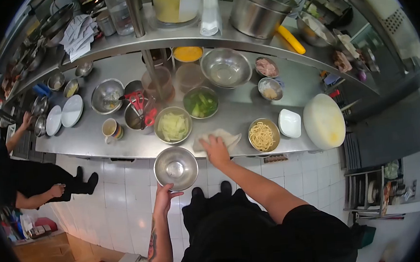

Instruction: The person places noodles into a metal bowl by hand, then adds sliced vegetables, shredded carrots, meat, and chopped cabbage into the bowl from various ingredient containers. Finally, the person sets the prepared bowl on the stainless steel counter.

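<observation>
"Holding the steel bowl, is it, that left grip?"

"Yes, grasping its near side. The bowl is at the front edge of the desk, overlapping it from this view."

"And the right grip?"

"Over the pale cloth on the desk, fingers spread; whether they pinch the fabric, I can't tell."

"What's around that cloth?"

"Left, a bowl of pale chopped vegetable; behind, a bowl of green pieces. Right, a bowl of noodles, then a white dish."

"Further out?"

"Leftward, a mug, then two white plates. Far left, a co-worker's hand is near small metal bowls."
</observation>
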`<state>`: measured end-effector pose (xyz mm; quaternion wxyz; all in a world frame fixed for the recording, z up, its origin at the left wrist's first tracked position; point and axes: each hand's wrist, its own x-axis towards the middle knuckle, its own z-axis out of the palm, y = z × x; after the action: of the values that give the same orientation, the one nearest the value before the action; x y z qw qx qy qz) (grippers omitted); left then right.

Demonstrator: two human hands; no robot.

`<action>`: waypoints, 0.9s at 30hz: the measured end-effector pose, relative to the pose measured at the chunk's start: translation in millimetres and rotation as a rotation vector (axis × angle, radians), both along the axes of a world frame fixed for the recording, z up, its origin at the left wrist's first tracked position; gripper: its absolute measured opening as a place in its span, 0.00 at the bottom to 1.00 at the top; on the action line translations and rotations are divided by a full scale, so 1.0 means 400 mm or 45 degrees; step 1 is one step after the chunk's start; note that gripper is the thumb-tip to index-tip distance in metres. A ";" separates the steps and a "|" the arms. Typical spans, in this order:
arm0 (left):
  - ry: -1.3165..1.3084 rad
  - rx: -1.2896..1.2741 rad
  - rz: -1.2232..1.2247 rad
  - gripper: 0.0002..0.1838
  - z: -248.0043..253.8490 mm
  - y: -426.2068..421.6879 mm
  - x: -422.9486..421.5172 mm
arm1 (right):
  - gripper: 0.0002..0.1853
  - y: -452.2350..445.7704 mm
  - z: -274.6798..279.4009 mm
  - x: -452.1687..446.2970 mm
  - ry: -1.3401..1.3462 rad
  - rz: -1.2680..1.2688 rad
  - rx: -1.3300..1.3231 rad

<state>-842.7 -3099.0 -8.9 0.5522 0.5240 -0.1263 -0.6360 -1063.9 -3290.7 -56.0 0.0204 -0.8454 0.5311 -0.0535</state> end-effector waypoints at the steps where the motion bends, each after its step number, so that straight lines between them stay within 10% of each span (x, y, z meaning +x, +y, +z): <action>1: 0.008 0.017 0.016 0.37 0.003 -0.008 -0.008 | 0.28 0.020 -0.014 -0.029 -0.146 0.147 0.054; 6: -0.049 0.000 0.022 0.38 0.014 -0.022 -0.063 | 0.25 0.031 0.020 -0.134 -1.005 0.148 0.636; 8: -0.085 0.048 -0.008 0.38 0.020 -0.013 -0.090 | 0.26 0.089 0.148 -0.127 -1.503 -0.409 0.656; 10: -0.072 0.070 -0.038 0.38 0.042 -0.014 -0.135 | 0.24 0.143 0.264 -0.111 -1.422 -0.403 0.573; 12: -0.040 0.020 -0.108 0.38 0.060 -0.023 -0.194 | 0.23 0.168 0.298 -0.094 -1.257 0.329 0.282; 16: -0.191 -0.150 -0.103 0.38 0.117 -0.040 -0.307 | 0.22 0.214 0.230 -0.040 -0.926 0.195 0.336; 19: -0.321 -0.127 -0.248 0.35 0.128 -0.020 -0.259 | 0.21 0.236 0.142 -0.071 -0.890 0.818 0.257; 22: -0.351 -0.030 -0.323 0.37 0.119 -0.006 -0.193 | 0.20 0.208 0.186 -0.071 -0.479 0.781 0.199; 27: -0.349 -0.302 -0.152 0.42 0.141 -0.035 -0.209 | 0.22 0.212 0.244 0.055 -1.052 0.461 0.295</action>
<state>-926.4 -3113.1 47.7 0.5490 0.5285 -0.3053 -0.5711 -1041.9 -3205.8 41.7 0.3336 -0.8244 0.3248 -0.3219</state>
